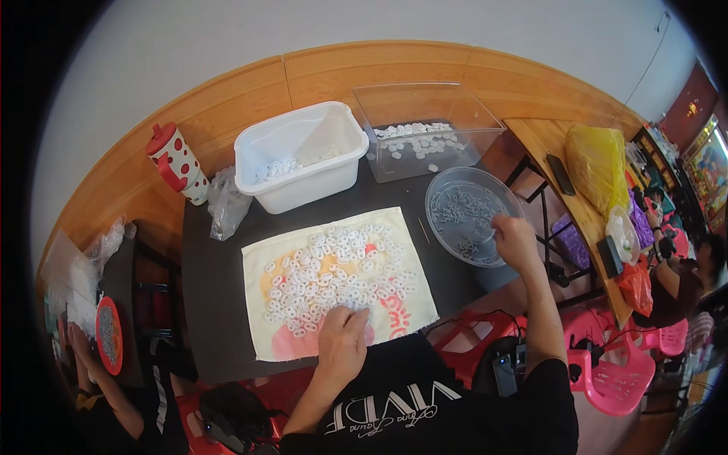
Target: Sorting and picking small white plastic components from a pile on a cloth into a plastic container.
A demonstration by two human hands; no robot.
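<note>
My left hand (343, 345) is at the near edge of a pile of small white oval pieces with holes (318, 273). Its fingers are pinched together; what they hold is hidden. The pieces lie spread over a pale yellow cloth (265, 345) with pink and orange print. At the right, my right hand (517, 241) hangs over the near right rim of a clear round tub (438, 189). Its fingers are curled closed, and I cannot see what is in them. Small thin grey pieces (462, 208), like screws, are scattered in the tub.
A white basin (303, 186) and a clear box (387, 163), both holding white pieces, stand at the back. Beside them are a dotted tumbler (178, 163) and a plastic bag (227, 205). A thin stick (424, 230) lies by the tub. Other people sit left and right.
</note>
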